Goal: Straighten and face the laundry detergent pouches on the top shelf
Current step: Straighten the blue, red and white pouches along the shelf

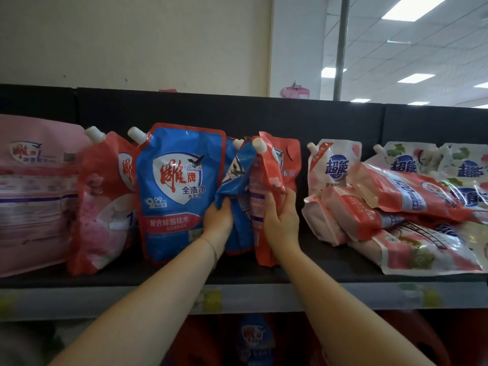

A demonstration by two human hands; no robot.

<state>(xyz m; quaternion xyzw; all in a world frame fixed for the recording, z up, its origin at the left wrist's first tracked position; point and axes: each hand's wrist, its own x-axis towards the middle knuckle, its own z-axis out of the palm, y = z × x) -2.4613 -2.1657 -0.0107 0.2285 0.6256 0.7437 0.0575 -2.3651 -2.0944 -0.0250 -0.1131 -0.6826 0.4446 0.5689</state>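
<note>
Both hands [217, 217] [281, 220] grip tilted pouches [239, 180] [266, 186], arms raised.

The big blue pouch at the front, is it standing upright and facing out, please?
Yes. The blue pouch stands upright on the shelf, white cap up, printed front to the aisle. The left hand touches its right edge.

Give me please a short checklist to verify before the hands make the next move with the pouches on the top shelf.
1. Left hand grip on the twisted blue pouch: ok, fingers closed on its edge.
2. Right hand grip on the red pouch: ok.
3. These two pouches facing forward: not ok, both turned sideways.
4. Front blue pouch upright and facing: ok.
5. Pile of pink pouches on the right: not ok, lying flat and crossed.
6. Free room behind on the shelf: cannot tell.
</note>
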